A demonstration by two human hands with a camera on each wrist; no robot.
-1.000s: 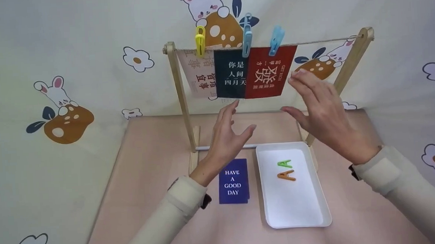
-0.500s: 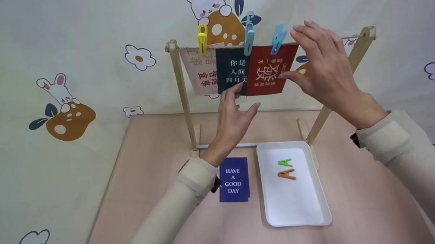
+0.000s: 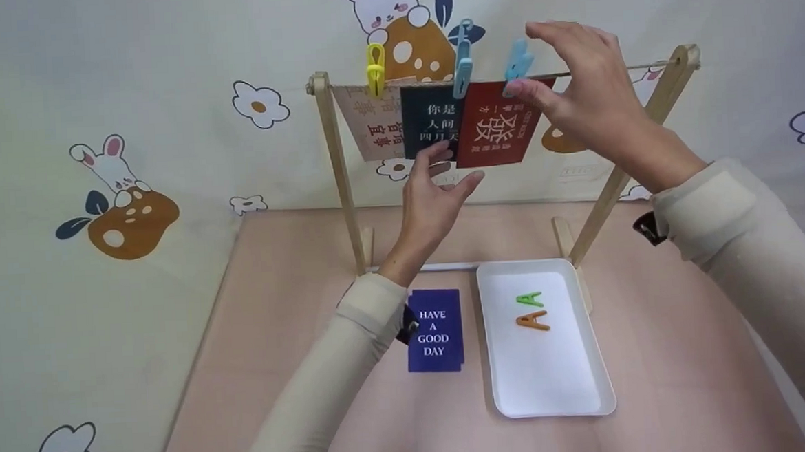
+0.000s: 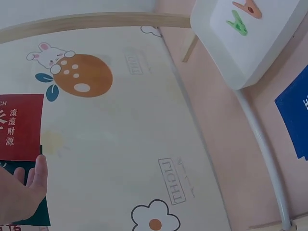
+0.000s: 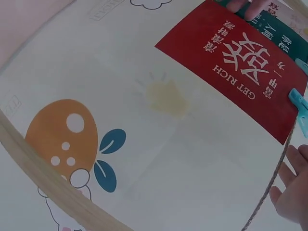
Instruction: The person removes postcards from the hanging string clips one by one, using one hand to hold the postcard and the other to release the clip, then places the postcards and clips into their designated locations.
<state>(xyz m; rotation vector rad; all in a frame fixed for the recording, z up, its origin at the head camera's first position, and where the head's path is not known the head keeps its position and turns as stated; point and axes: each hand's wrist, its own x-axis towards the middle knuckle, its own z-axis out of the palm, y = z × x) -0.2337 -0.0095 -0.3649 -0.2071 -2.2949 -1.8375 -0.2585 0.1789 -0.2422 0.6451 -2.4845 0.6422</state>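
Note:
Three cards hang side by side from a twine line: a pale pink card (image 3: pixel 377 131), a dark green card (image 3: pixel 431 111) and a red card (image 3: pixel 497 124). A yellow clothespin (image 3: pixel 376 69), a blue clothespin (image 3: pixel 463 61) and a light blue clothespin (image 3: pixel 518 65) sit on the line. My left hand (image 3: pixel 432 197) is at the dark green card's lower edge, fingers against it, thumb spread apart. Close to the light blue clothespin is my right hand (image 3: pixel 591 82), thumb and fingers spread; in the right wrist view a small gap separates the hand (image 5: pixel 294 190) from that clothespin.
The line runs between two wooden posts (image 3: pixel 341 174) joined low down by a white rod (image 3: pixel 449 267). A white tray (image 3: pixel 548 384) holds a green clothespin (image 3: pixel 529 299) and an orange clothespin (image 3: pixel 533 321). Left of it lies a stack of blue cards (image 3: pixel 434 331).
My right hand has risen from beside the red card to the light blue clothespin. My left hand has moved up to the dark green card, whose lower edge now sits higher than the red card's.

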